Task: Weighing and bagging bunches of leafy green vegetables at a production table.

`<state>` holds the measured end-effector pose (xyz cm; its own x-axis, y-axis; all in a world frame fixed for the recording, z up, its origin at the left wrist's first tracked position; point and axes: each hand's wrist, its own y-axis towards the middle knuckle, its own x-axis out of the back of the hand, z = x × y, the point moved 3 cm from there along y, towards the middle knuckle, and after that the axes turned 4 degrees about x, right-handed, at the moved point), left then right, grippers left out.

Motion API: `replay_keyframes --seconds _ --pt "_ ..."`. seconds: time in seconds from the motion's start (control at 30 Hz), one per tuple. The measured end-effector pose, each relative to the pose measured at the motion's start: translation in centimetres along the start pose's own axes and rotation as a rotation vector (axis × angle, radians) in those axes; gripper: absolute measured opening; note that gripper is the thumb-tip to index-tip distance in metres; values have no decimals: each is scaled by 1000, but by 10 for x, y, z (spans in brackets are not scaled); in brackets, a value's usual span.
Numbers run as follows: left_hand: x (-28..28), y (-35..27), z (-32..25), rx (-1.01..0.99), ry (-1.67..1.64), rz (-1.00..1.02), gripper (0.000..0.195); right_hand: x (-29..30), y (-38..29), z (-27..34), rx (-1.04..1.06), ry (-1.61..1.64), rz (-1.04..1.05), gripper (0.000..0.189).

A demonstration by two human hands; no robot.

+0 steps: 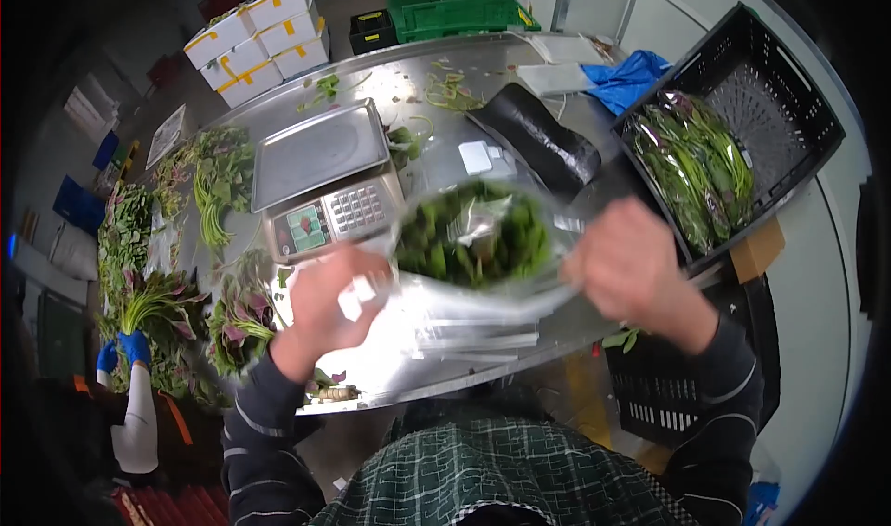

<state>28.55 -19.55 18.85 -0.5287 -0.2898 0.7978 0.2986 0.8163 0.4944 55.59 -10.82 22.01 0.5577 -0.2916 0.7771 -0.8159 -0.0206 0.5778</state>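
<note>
A clear plastic bag (445, 303) with leafy greens (473, 234) inside is stretched between my hands above the steel table (487, 362). My left hand (334, 300) grips its left side, with a small white patch, perhaps a label, at the fingers. On the opposite side my right hand (626, 261) is closed on the bag's edge. Both hands and the bag are blurred. Just beyond my left hand stands a digital scale (324, 178) with a bare metal pan. Flat clear bags (480, 338) appear to lie beneath the held one.
A black crate (779, 108) at the right holds bagged greens (689, 171). Black plastic film (536, 136) and a blue bag (630, 81) lie on the table. At the left, a co-worker's blue-gloved hand (134, 347) holds amaranth (150, 303) among piled greens. White boxes (257, 46) are stacked beyond.
</note>
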Motion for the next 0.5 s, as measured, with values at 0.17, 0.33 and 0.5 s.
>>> replay_keyframes --seconds 0.17,0.33,0.5 --pt "-110 -156 -47 -302 -156 258 22 -53 -137 133 -181 256 541 17" --pt "-136 -208 -66 -391 -207 294 19 -72 -98 203 -557 624 289 14" --pt "-138 -217 -68 -388 -173 204 19 -140 -80 249 -684 1040 486 18"
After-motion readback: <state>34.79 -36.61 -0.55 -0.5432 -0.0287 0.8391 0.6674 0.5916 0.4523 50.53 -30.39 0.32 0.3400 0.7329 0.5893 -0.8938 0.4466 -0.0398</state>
